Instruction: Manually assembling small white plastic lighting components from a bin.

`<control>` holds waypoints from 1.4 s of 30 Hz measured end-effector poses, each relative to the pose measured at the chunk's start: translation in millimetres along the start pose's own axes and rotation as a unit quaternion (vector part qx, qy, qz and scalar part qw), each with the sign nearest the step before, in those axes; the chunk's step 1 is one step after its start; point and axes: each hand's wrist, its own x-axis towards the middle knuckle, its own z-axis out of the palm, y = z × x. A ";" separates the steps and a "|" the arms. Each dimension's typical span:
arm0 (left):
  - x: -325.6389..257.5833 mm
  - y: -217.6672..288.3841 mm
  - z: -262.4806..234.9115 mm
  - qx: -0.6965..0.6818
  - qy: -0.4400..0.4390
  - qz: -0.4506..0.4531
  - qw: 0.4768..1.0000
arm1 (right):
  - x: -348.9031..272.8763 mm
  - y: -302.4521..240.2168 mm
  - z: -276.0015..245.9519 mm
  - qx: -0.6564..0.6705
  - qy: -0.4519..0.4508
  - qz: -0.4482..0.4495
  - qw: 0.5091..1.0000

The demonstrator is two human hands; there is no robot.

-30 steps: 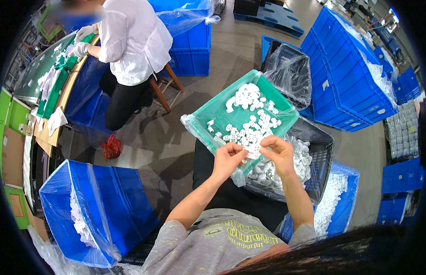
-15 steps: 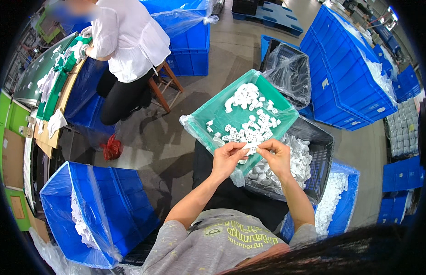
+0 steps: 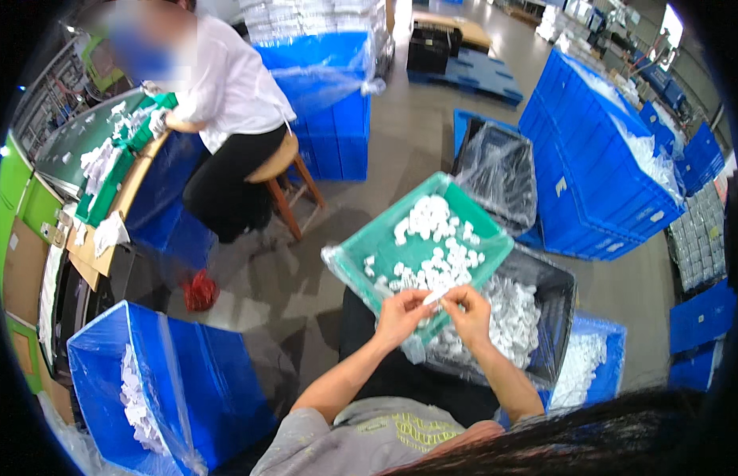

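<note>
Just above the near edge of a green tray (image 3: 377, 252), my left hand (image 3: 402, 316) and my right hand (image 3: 467, 312) meet fingertip to fingertip. Both are closed on one small white plastic piece (image 3: 435, 296), pinched between thumbs and forefingers. The tray is lined with clear film and tilts on top of a black crate (image 3: 561, 305). Inside it lie many loose small white parts (image 3: 442, 266), some rounder ones (image 3: 427, 216) heaped toward the far side. The crate below, to the right, is filled with larger whitish pieces (image 3: 508, 317).
Blue bins stand at the lower left (image 3: 210, 373), lower right (image 3: 611, 373) and far right (image 3: 575, 151). An empty-looking black basket with film (image 3: 500, 178) sits beyond the tray. A co-worker in white (image 3: 234, 87) sits on a wooden stool (image 3: 278, 163) at a bench (image 3: 131, 190).
The view has tilted up, so the surroundings sit lower in the picture. My hands still pinch the white piece, which is now turned more edge-on. The co-worker's posture has shifted slightly.
</note>
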 end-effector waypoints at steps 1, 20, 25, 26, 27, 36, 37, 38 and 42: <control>-0.9 -0.2 1.6 0.007 -0.005 0.003 1.000 | -3.4 -0.1 -0.7 0.018 0.009 0.013 1.000; -13.3 -1.0 18.0 0.180 0.013 0.088 0.980 | -3.0 -15.9 -25.4 -0.221 -0.161 0.002 0.962; -7.9 11.8 17.2 0.139 -0.016 0.064 0.988 | 2.9 1.8 -29.6 0.018 -0.152 0.047 0.987; -10.5 13.4 18.0 0.132 0.010 0.064 0.989 | 1.9 -3.7 -26.1 -0.063 -0.081 -0.016 0.995; -10.7 11.3 20.3 0.131 0.015 0.068 0.989 | 0.7 -10.3 -22.8 -0.142 -0.005 -0.080 0.987; -20.6 0.8 36.0 0.152 0.072 0.211 0.963 | -11.5 13.9 -16.0 0.053 0.015 -0.040 0.998; -22.6 -0.1 37.3 0.133 0.063 0.202 0.968 | -12.8 13.3 -15.0 0.052 0.013 -0.040 0.998; -20.5 -5.3 34.3 0.134 0.054 0.191 0.971 | -15.4 12.5 -13.5 0.118 0.018 0.032 0.992; -13.0 -5.2 34.4 -0.023 0.056 0.044 0.997 | -23.1 0.4 2.4 0.216 0.075 0.086 0.970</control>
